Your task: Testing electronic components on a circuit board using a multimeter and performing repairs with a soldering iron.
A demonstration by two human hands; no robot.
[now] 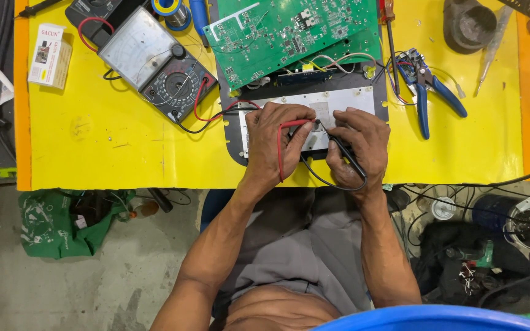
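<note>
Nearest the lens curves a blue rim [430, 319], with my bare chest and grey shorts [295, 245] behind it, and both forearms reach forward over the yellow table [111, 141]. My left hand [274, 144] has its grip closed on the red test probe [294, 123]; the probe lies under my fingertips, its long axis running roughly left to right with the tip pointing right toward the grey square on the white plate [314, 110]. Its red lead loops down across the back of that hand. My right hand [354, 147] has its grip pinched shut on the black test probe [345, 153], which slants from my palm up and to the left, tip aimed at the same grey square, so the two tips sit close together between my hands. Both leads run back to the analog multimeter [154, 61] on the table to my left. Green circuit boards [289, 30] lie just beyond the plate, and blue-handled pliers [427, 92] rest to the right.
</note>
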